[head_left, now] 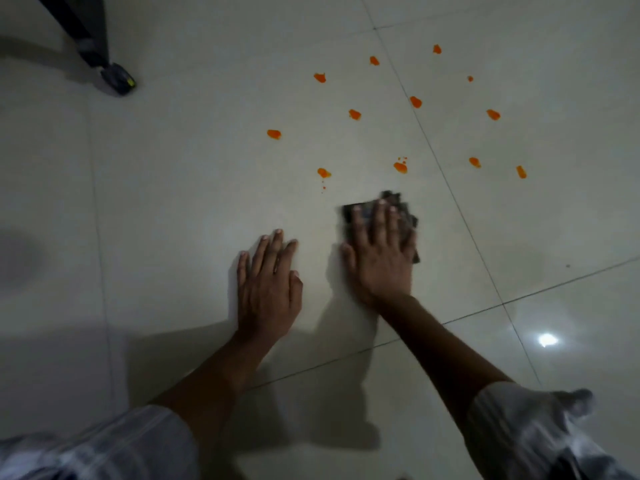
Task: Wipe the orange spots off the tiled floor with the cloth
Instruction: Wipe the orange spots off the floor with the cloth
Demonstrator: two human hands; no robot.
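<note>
Several orange spots point(400, 167) dot the pale tiled floor point(173, 188) beyond my hands, spread from the middle to the upper right. My right hand point(379, 254) lies flat, fingers spread, pressing a dark cloth point(405, 211) onto the tile just below the nearest spots; the cloth sticks out past my fingertips and to the right. My left hand point(268, 285) rests palm down on bare tile to the left, fingers apart, holding nothing. One spot point(323, 173) with small droplets under it sits above the gap between my hands.
A dark furniture leg with a black foot point(117, 79) stands at the upper left. Grout lines cross the floor diagonally. A bright light reflection point(547, 340) shines on the tile at the lower right. My pale sleeves fill the bottom corners.
</note>
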